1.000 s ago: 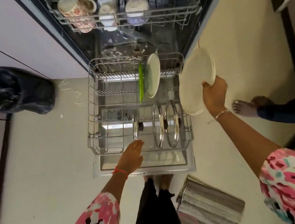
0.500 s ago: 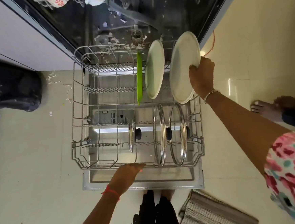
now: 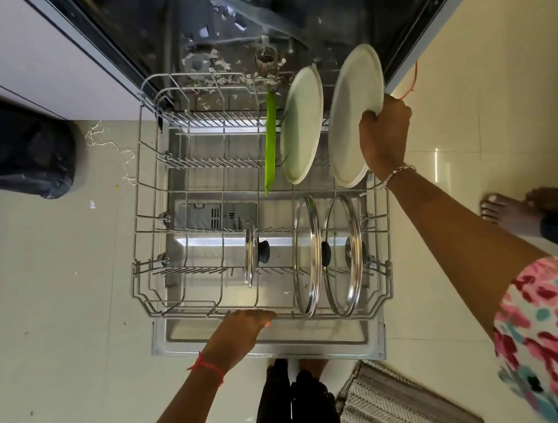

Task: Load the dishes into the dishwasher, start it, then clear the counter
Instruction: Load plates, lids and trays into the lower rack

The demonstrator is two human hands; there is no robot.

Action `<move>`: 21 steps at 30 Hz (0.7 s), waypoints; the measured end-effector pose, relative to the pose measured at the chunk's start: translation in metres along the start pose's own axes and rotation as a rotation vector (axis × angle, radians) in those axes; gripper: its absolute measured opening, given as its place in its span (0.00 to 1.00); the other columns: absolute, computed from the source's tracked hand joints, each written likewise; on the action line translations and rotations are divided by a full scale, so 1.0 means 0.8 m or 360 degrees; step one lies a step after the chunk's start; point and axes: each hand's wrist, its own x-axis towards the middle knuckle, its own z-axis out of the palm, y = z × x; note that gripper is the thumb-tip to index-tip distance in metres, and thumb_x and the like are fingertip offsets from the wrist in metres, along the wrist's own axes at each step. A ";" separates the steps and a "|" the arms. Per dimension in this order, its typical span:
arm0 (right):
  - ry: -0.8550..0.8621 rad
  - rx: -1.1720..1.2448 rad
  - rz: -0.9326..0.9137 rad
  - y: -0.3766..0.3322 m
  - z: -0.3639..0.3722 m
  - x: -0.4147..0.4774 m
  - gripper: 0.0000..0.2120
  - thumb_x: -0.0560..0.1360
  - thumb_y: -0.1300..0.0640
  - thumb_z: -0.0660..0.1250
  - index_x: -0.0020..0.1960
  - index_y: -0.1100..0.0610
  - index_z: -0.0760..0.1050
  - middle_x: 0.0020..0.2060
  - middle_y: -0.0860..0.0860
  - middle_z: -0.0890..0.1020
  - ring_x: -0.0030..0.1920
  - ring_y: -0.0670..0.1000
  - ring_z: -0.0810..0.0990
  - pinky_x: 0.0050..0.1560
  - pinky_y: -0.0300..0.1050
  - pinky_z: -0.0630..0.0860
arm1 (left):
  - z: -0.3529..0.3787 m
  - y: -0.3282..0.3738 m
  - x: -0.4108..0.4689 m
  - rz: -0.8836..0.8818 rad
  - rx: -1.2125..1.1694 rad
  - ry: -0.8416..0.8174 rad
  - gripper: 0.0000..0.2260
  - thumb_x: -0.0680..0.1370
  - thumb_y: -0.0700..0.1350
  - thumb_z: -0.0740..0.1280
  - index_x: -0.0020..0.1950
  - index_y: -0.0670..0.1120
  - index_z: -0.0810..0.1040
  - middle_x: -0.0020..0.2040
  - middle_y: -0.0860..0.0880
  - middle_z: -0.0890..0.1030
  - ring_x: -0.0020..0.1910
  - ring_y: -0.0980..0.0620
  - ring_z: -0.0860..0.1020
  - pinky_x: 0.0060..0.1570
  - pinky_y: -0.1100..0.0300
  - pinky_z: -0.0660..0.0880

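My right hand (image 3: 386, 139) grips the stiff, likely breakable plate (image 3: 355, 112) by its rim, upper right; my left hand (image 3: 239, 334) rests on the rack (image 3: 143, 202), grip unclear.
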 end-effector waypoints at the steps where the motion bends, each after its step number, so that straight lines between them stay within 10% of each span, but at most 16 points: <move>1: 0.0006 0.0013 0.0001 0.000 0.000 0.001 0.13 0.76 0.64 0.58 0.57 0.68 0.74 0.51 0.59 0.79 0.48 0.55 0.77 0.51 0.43 0.77 | 0.000 -0.001 0.000 -0.0008 -0.0013 -0.0005 0.21 0.78 0.33 0.59 0.68 0.51 0.72 0.60 0.52 0.79 0.59 0.56 0.76 0.59 0.68 0.68; 6: -0.0093 -0.0070 0.0005 0.005 0.009 0.005 0.14 0.76 0.66 0.57 0.59 0.69 0.72 0.50 0.59 0.77 0.48 0.53 0.76 0.39 0.26 0.65 | 0.001 -0.002 0.000 -0.0032 -0.0047 -0.0035 0.19 0.79 0.36 0.59 0.67 0.51 0.72 0.60 0.52 0.79 0.59 0.57 0.77 0.59 0.69 0.68; 21: -0.0530 -0.0034 0.0164 0.012 0.051 0.023 0.18 0.78 0.59 0.61 0.65 0.67 0.68 0.62 0.61 0.74 0.61 0.59 0.74 0.56 0.43 0.70 | -0.001 -0.003 0.001 -0.0061 -0.0106 -0.0064 0.17 0.80 0.39 0.59 0.68 0.51 0.72 0.60 0.51 0.79 0.59 0.57 0.77 0.56 0.75 0.63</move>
